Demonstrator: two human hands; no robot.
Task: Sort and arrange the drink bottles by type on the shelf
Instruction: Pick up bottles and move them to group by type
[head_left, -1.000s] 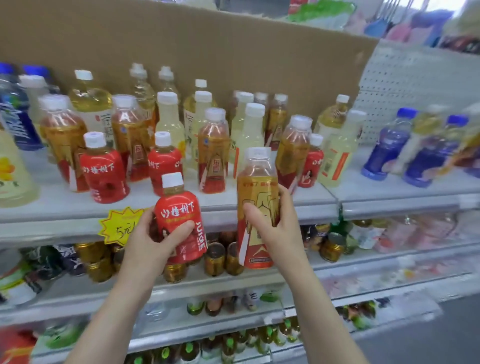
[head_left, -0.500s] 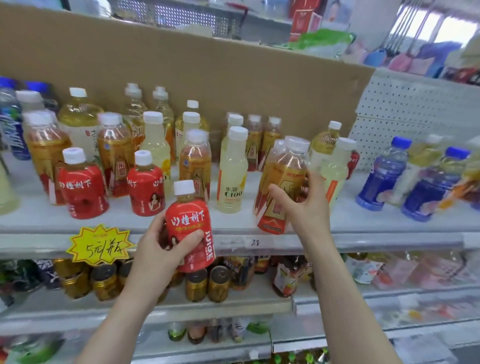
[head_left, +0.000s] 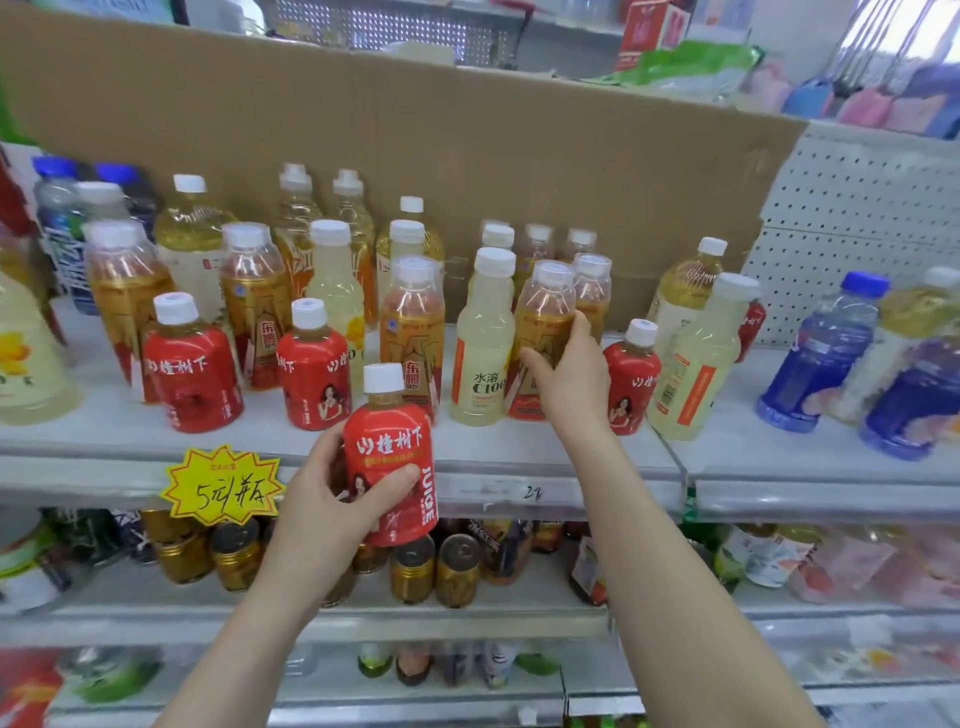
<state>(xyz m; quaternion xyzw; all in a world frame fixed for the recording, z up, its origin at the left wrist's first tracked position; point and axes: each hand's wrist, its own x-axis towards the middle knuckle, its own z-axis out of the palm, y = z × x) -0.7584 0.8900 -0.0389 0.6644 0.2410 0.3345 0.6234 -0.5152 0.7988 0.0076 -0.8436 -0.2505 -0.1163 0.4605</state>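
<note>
My left hand (head_left: 332, 499) grips a red bottle (head_left: 389, 452), thumb across its label. I hold it upright with its white cap up, in front of the shelf (head_left: 545, 452) edge and off the boards. My right hand (head_left: 571, 379) is wrapped round an amber bottle (head_left: 543, 322) standing on the shelf, just beside a pale bottle (head_left: 480, 353) on its left. A yellow tag (head_left: 223, 486) hangs on the edge, left of my left hand.

bottles (head_left: 480, 343) on shelf (head_left: 519, 449) | cardboard (head_left: 467, 145) behind | cans (head_left: 413, 569) below
</note>
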